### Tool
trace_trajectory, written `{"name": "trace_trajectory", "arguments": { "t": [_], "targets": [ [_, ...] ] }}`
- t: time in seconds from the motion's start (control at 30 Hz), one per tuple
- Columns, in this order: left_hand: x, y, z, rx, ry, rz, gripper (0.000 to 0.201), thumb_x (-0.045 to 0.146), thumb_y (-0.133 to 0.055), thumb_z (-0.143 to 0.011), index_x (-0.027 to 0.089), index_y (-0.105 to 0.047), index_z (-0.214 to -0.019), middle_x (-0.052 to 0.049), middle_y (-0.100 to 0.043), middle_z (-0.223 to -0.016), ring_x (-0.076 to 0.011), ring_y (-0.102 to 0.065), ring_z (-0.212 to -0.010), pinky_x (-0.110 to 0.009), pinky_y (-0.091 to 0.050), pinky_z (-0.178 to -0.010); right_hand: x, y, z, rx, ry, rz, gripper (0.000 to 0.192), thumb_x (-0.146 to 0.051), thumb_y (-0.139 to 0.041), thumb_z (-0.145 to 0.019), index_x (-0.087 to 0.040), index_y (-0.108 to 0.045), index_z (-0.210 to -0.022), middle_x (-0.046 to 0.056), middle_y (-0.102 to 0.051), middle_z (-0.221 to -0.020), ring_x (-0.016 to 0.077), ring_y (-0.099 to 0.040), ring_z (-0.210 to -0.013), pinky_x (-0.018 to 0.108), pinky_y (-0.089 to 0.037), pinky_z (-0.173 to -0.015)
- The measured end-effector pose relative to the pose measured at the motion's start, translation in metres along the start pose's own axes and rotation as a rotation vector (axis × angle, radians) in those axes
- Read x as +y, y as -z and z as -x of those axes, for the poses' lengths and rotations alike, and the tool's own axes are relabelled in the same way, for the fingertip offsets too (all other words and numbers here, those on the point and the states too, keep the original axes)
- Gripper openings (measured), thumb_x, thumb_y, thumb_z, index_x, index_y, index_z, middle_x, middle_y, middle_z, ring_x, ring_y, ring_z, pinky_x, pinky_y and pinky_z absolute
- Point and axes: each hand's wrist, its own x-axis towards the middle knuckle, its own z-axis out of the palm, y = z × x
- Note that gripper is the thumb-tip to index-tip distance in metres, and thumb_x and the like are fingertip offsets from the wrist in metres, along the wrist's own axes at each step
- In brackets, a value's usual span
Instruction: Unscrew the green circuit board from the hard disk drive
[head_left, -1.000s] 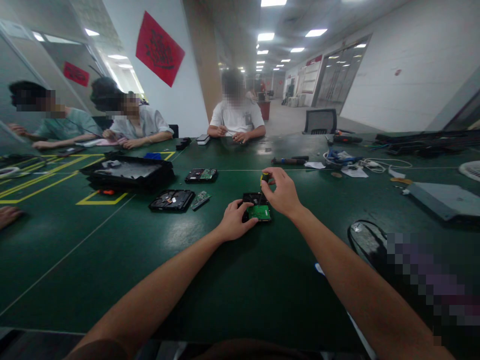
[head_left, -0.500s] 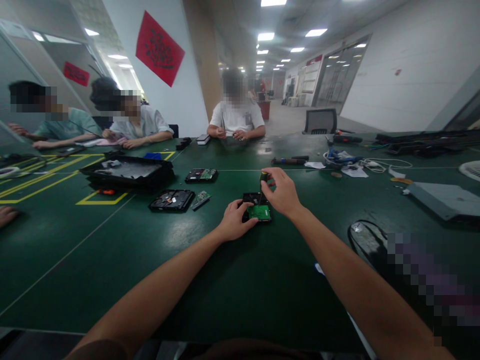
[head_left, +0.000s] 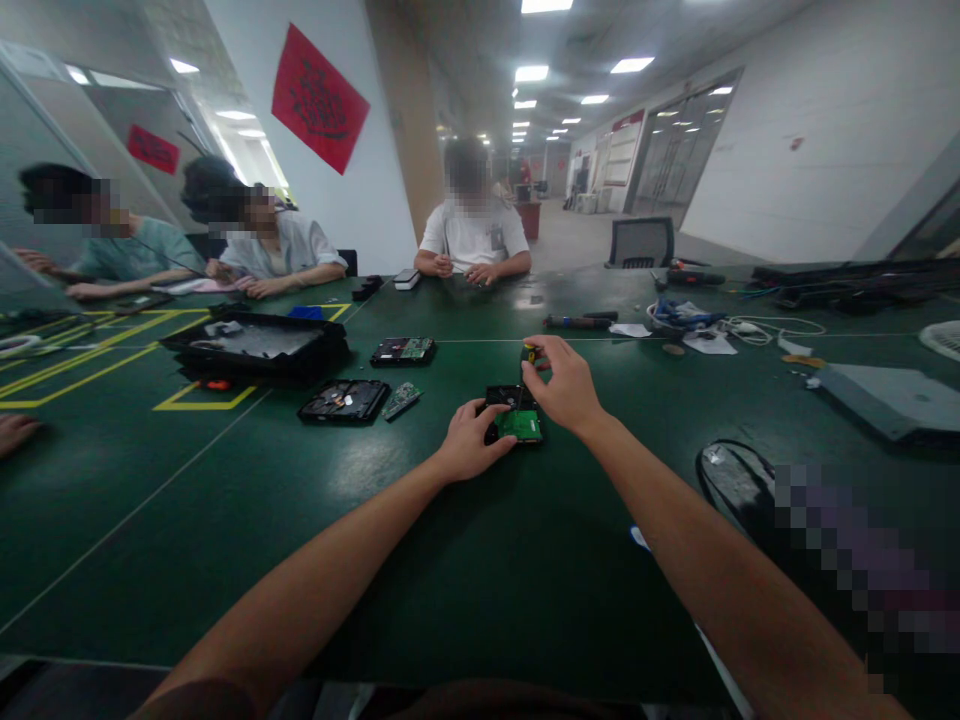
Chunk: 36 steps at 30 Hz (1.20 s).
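Observation:
A black hard drive with a green circuit board on top lies on the green table in front of me. My left hand rests on its left side and steadies it. My right hand is closed round the handle of a small screwdriver, which stands upright with its tip down on the drive's far part.
Left of my hands lie an opened drive, a loose circuit board, another drive and a black tray. Tools and cables and a grey box sit to the right. Three people sit at the far side.
My hands stay in place; the screwdriver handle has shifted slightly between my right fingers. The person opposite has moved their hands a little.

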Motion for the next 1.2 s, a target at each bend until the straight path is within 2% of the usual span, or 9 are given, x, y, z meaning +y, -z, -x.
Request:
{"name": "trace_trajectory", "arguments": {
  "t": [0.5,0.7,0.9,1.07,1.2],
  "targets": [
    [0.0036,0.0042,0.0005,-0.016,0.007,0.007,0.058,0.055,-0.066,-0.09,0.032,-0.058,-0.143,-0.012,-0.045,-0.151,-0.0369,-0.042,-0.141,-0.057,-0.036,-0.116,-0.0019,0.001,0.0002,0.015,0.004,0.03,0.023,-0.026,-0.062,-0.093,-0.023,-0.062,-0.116,0.011,-0.065,-0.114,0.0255,-0.066,-0.097,0.044,-0.058,-0.09],
    [0.0047,0.005,0.0011,-0.016,0.012,0.01,0.058,0.055,-0.067,-0.09,0.033,-0.058,-0.143,-0.012,-0.044,-0.152,-0.0378,-0.042,-0.141,-0.058,-0.037,-0.116,-0.002,0.0011,0.0001,0.005,-0.017,-0.004,0.03,-0.021,-0.06,-0.091,-0.023,-0.06,-0.121,0.011,-0.065,-0.116,0.0256,-0.066,-0.096,0.045,-0.059,-0.087],
    [0.0031,0.0034,0.0005,-0.01,0.009,0.019,0.057,0.054,-0.067,-0.09,0.034,-0.058,-0.142,-0.012,-0.045,-0.151,-0.0371,-0.042,-0.141,-0.058,-0.036,-0.116,-0.0026,0.002,-0.0004,0.017,0.003,0.034,0.025,-0.026,-0.062,-0.092,-0.023,-0.062,-0.117,0.012,-0.065,-0.116,0.0273,-0.066,-0.1,0.048,-0.057,-0.093],
    [0.0014,0.0019,-0.0001,-0.012,0.005,0.01,0.058,0.055,-0.067,-0.09,0.033,-0.058,-0.143,-0.012,-0.045,-0.151,-0.037,-0.042,-0.141,-0.057,-0.036,-0.116,-0.0006,0.0001,0.0005,0.018,-0.028,0.009,0.029,-0.023,-0.06,-0.092,-0.023,-0.06,-0.121,0.011,-0.066,-0.115,0.0267,-0.066,-0.098,0.046,-0.058,-0.088],
    [0.0014,0.0021,-0.0002,-0.01,0.0,0.007,0.058,0.055,-0.067,-0.09,0.032,-0.058,-0.143,-0.012,-0.045,-0.151,-0.0366,-0.042,-0.141,-0.056,-0.036,-0.117,-0.0007,0.0008,0.0003,0.026,-0.003,0.028,0.023,-0.029,-0.062,-0.094,-0.023,-0.062,-0.116,0.011,-0.065,-0.115,0.027,-0.066,-0.101,0.045,-0.058,-0.089]
  ]
}}
